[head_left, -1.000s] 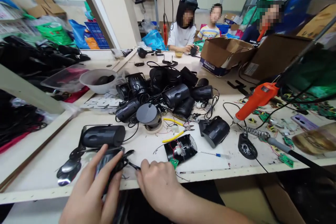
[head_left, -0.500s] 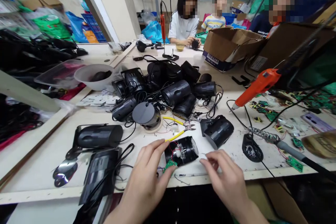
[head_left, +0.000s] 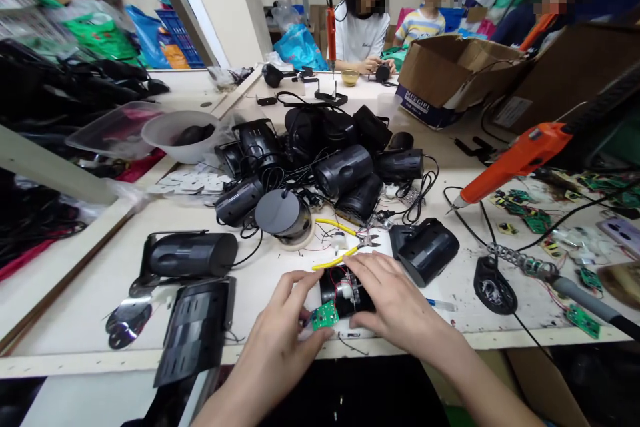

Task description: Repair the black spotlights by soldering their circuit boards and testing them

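Observation:
An opened black cylindrical housing (head_left: 329, 287) lies in front of me, with red wires and a clear and white mechanism inside. My left hand (head_left: 287, 320) is closed around its left end. A small green circuit board (head_left: 325, 315) sits by that thumb, tilted against the housing. My right hand (head_left: 395, 297) wraps the housing's right end, fingers over the top and thumb along the near side, hiding that end. Just behind it lie yellow-handled cutting pliers (head_left: 345, 255) with their jaws apart. A whole black cylindrical unit (head_left: 425, 250) stands tilted to the right.
Several black units (head_left: 345, 170) with cables are heaped behind. An orange electric screwdriver (head_left: 515, 163) hangs at right, above loose circuit boards (head_left: 535, 217). A soldering iron (head_left: 585, 297) rests in a coiled holder. Across the table, a person (head_left: 363, 37) handles a black part near a cardboard box (head_left: 450, 73).
My right hand has moved left onto the housing's right end; before, it was apart with fingertips pinched. The circuit board now faces up more. The view has shifted slightly.

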A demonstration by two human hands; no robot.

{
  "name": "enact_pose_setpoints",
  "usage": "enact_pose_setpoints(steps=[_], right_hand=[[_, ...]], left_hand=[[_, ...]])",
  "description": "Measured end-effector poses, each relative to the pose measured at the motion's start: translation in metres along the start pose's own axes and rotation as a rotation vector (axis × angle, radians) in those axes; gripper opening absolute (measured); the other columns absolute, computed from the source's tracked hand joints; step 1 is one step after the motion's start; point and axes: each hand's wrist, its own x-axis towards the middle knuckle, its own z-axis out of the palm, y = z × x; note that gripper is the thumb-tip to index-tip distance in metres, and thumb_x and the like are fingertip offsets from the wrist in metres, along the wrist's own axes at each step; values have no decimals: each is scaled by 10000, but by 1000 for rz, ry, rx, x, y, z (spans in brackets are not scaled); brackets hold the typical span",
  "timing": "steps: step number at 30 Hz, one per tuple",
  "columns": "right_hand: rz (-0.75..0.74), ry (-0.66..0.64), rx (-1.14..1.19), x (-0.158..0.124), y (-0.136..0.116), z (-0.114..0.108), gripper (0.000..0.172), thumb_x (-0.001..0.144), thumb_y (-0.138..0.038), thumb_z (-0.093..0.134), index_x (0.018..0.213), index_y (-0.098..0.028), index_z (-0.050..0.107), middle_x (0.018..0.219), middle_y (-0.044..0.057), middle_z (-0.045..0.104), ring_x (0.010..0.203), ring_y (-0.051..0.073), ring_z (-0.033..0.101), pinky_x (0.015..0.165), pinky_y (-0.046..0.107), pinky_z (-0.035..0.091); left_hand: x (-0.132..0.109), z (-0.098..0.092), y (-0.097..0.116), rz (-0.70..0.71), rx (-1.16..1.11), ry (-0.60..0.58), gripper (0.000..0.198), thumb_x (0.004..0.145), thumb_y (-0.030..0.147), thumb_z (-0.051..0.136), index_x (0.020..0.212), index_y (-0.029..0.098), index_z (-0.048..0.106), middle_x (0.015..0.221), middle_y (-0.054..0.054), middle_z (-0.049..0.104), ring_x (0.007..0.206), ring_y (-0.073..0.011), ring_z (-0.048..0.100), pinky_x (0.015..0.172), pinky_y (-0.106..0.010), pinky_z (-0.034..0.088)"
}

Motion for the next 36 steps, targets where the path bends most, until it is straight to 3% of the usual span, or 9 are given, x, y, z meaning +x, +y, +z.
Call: enact_pose_setpoints(steps=[5,11,15,24,28,36], right_hand=[[16,4,32,-3,1,0,878,657,-241,886,1395,-100,432,1352,177,563,1260,334,506,1079,513,445],[8,25,38,-6,0,3,879,667,-206,873,1412,-106,416,1377,174,546,1284,328,485,1093,499,428],[12,29,52,-6,2,3,874,679,-200,859,1421,-130,404,1374,165,551,1280,319,493,1088,498,429],[29,15,78,-6,3,2,838,704,-218,840,1420,-171,408,1365,151,560,1279,309,503,1076,512,436],[46,12,96,-5,4,1,821,726,-235,824,1432,-198,407,1374,146,555,1287,310,501,1072,523,438],[66,-48,108,-3,2,-5,780,723,-222,824,1406,-179,451,1396,137,546,1314,295,477,1103,497,414]], left_hand=[[1,-2,-3,47,-49,23,516,827,167,621,1304,298,475,955,3,523,632,-94,582,557,-203,544],[-4,2,-9,64,77,49,570,786,216,710,1307,276,487,908,-5,659,786,-185,664,732,-318,564],[-7,6,-9,14,-26,30,533,773,170,685,1267,271,515,798,39,643,683,-135,650,677,-255,550],[-7,3,-11,-112,-285,52,388,768,228,672,1150,206,606,778,18,636,600,-104,621,599,-223,559],[-9,2,-15,-120,-301,87,291,800,261,660,1083,191,645,651,32,619,591,-120,625,571,-210,550],[-6,-12,-16,-105,-240,77,212,863,284,573,1021,190,678,748,-14,721,659,-142,685,598,-220,562]])
